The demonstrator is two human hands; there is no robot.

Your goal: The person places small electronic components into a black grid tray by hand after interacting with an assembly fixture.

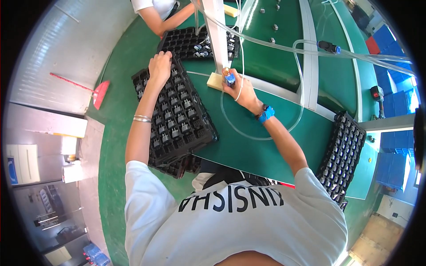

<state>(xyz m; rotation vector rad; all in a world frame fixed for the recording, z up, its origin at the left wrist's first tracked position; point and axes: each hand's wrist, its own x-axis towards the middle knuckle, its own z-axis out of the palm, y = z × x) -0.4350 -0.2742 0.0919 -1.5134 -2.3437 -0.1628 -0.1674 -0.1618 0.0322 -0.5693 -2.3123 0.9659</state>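
Note:
A black compartment tray point(206, 136) full of small grey metal-and-black parts lies at the left edge of the green table. At its far end my left hand point(160, 68) is closed with fingers curled over the rim; the fingertips are partly hidden. My right hand point(243, 92) grips a small blue fitting with a brass-coloured tip point(229, 78), held upright beside the white post. Close by that hand lies a pale yellow block point(215, 81). A clear hose point(243, 133) loops on the table around the right wrist, and a thin white cord hangs over the hand.
Another black tray point(179, 37) with loose metal parts lies in front of a co-worker's arm point(153, 20). A filled black tray point(341, 155) stands at the right. The white post point(216, 35) and clear hoses point(275, 45) cross the far side. A red dustpan point(101, 94) is at left.

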